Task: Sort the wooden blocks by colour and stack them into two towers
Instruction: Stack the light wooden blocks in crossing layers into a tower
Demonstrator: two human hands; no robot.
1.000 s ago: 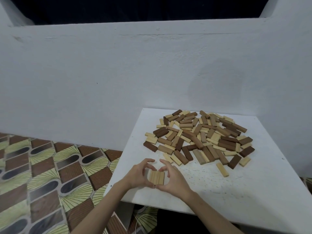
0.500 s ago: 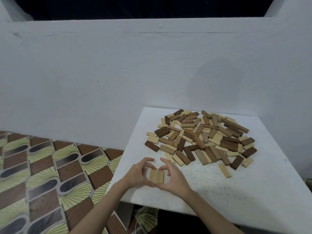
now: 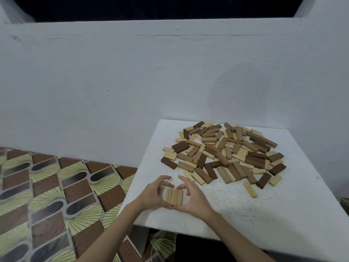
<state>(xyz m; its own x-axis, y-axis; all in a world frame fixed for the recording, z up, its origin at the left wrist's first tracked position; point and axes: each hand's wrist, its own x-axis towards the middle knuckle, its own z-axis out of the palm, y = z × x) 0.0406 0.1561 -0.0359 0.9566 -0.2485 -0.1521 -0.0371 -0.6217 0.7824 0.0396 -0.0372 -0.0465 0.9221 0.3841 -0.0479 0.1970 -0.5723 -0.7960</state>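
both hands, left hand (image 3: 151, 195) and right hand (image 3: 194, 198), curl round and hold three pale blocks (image 3: 174, 196) between them, seemingly squaring the first layer, so next probably comes another pale block from the mixed pile (image 3: 224, 154) beyond the fingers.

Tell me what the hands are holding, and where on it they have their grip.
Both the left hand and right hand hold a row of three light blocks, with their grip on its outer sides.

I take this for a room in a home: a low white table (image 3: 283, 214) set against a rough whitewashed wall (image 3: 132, 82), and a floor mat (image 3: 47, 195) patterned in brown, green and black (a vinyl sheet, it seems) spread beside it.
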